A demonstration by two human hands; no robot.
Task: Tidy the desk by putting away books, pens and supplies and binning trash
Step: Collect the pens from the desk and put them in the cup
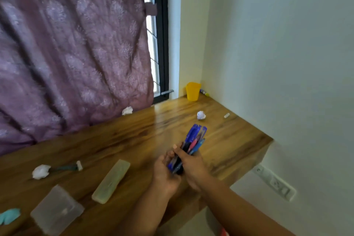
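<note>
A bundle of blue and pink pens (193, 140) is held above the wooden desk (118, 140), tips pointing toward the far corner. My left hand (165, 170) cups the lower ends from below. My right hand (191, 166) grips the bundle from the right side, thumb across the pens. A yellow cup (193, 91) stands in the far corner. Crumpled paper balls lie at the back by the curtain (127, 110), near the corner (201, 115) and at the left (40, 171).
A pale green pencil case (111, 181) and a clear plastic box (57, 210) lie on the near desk. A teal-handled tool (65, 168), a small white eraser (226, 115), a glue stick (204, 92) and a teal object (9, 215) are also there. Curtain at left, wall at right.
</note>
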